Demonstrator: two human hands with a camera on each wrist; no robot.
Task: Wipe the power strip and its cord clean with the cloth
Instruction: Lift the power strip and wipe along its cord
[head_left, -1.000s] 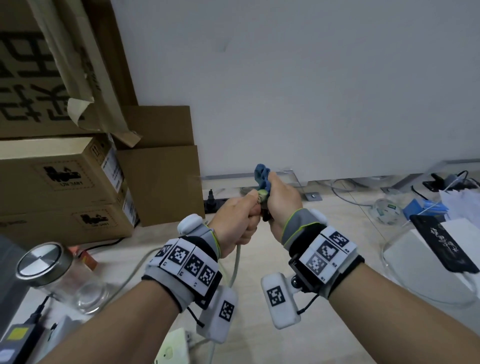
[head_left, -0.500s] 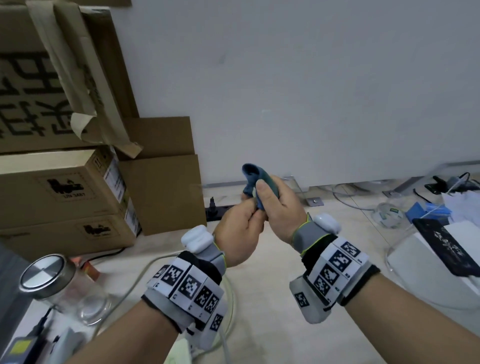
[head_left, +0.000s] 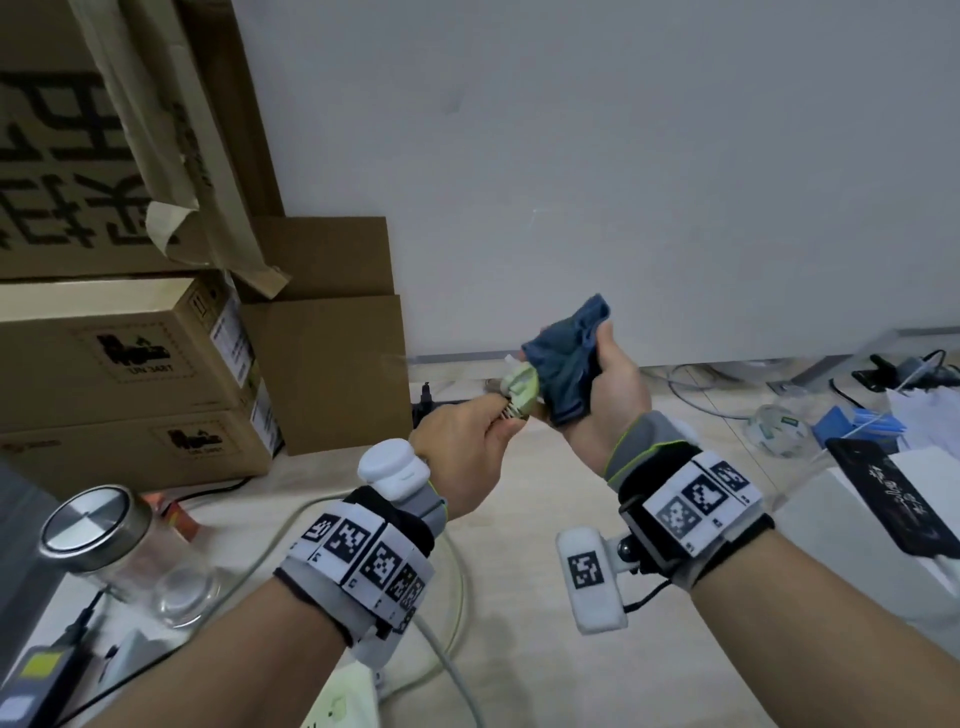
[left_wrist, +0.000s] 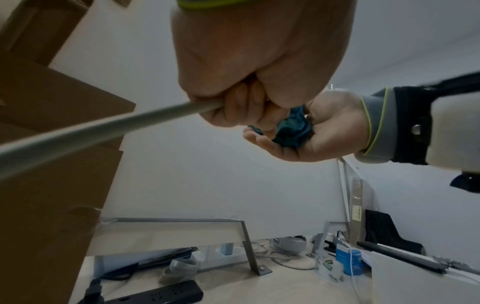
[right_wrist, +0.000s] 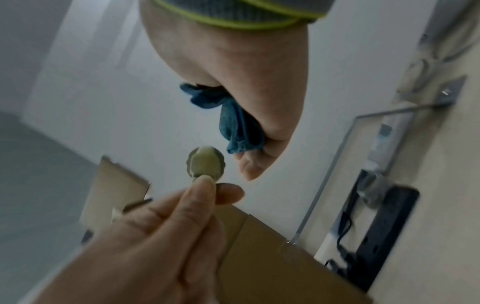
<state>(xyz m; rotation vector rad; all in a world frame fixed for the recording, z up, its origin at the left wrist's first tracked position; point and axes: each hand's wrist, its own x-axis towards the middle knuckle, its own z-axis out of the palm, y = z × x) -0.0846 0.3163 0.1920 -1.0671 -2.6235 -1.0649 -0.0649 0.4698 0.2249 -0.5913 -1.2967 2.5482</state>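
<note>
My left hand (head_left: 498, 421) grips the grey-white cord (left_wrist: 103, 129) just below its pale plug (head_left: 519, 389), with thumb and forefinger pinching the plug's base (right_wrist: 206, 164). My right hand (head_left: 597, 374) holds the bunched blue cloth (head_left: 566, 358) right beside the plug tip, a little to its right. In the right wrist view the cloth (right_wrist: 236, 127) hangs just clear of the plug. The cord (head_left: 447, 660) runs down to the white power strip (head_left: 343, 701), at the bottom edge and partly hidden by my left forearm.
Stacked cardboard boxes (head_left: 130, 364) fill the left. A glass jar with a metal lid (head_left: 104, 545) stands at the near left. A black power strip (right_wrist: 384, 226) lies by the wall. A white box (head_left: 857, 545) bearing a black flat item, and cables, sit at the right.
The cloth was wrapped over the plug between both hands. Now my right hand has drawn the cloth off to the right and the plug is uncovered. The left hand keeps its grip.
</note>
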